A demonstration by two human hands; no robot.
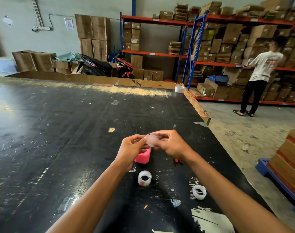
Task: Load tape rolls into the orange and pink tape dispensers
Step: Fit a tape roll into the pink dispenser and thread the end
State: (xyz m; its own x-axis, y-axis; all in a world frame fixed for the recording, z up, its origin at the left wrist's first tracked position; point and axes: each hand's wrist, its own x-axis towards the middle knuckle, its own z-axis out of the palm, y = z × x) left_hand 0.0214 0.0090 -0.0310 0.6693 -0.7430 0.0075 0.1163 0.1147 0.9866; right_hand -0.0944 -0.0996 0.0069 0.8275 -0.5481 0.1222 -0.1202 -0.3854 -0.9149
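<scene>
- wide bare worktop [59, 132] is seen on the left.
- a clear tape roll [151, 140] is pinched between left hand [132, 148] and right hand [170, 145], above the pink dispenser [142, 157].
- the worktop edge runs close on the right.

wide bare stretches of the black table [59, 132] lie open to the left and far side. near the front edge, a pink dispenser [142, 157], two small white rolls [144, 178] [199, 192] and paper scraps [175, 202] crowd the way; a cardboard strip [196, 105] lines the right edge.
</scene>
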